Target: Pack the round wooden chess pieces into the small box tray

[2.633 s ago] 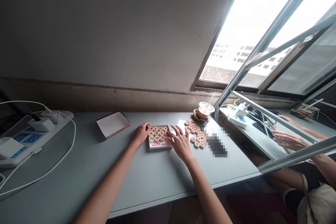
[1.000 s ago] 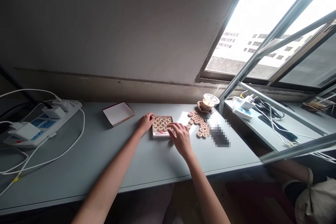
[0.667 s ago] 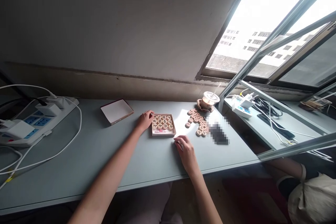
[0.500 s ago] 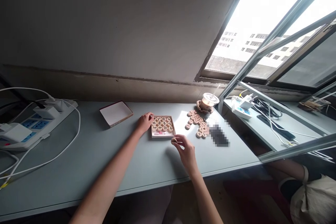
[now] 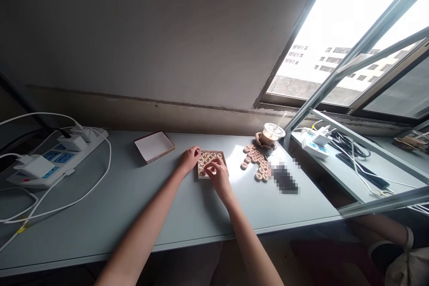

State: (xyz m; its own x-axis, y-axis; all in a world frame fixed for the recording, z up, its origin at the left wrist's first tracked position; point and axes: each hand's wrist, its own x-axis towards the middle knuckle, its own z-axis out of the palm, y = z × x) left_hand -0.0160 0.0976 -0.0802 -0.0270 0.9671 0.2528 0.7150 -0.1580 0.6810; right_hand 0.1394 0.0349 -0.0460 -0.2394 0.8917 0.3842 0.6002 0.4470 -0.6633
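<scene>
A shallow box [image 5: 204,177] lies on the desk, holding rows of round wooden Chinese chess pieces [image 5: 213,155]. At its upper left corner, my left hand [image 5: 191,158] rests with its fingers bent around the edge. My right hand [image 5: 217,174] reaches over the box's front part and hides some pieces. Its fingers pinch a Chinese chess piece [image 5: 201,172] at the front left corner; the grip is partly covered. Loose Chinese chess pieces [image 5: 255,159] lie in a cluster to the right of the box.
Left of the box lies an open lid [image 5: 154,145]. A lidded drink cup [image 5: 272,134] stands behind the loose pieces, beside a pixelated dark patch [image 5: 284,178]. A power strip [image 5: 63,156] with white cables takes up the left side. Metal framing [image 5: 301,111] rises at right.
My right hand has moved left from the box's front right corner to over its front left part, bringing the chess piece along. My left hand stays at the box. The view has shifted slightly.
</scene>
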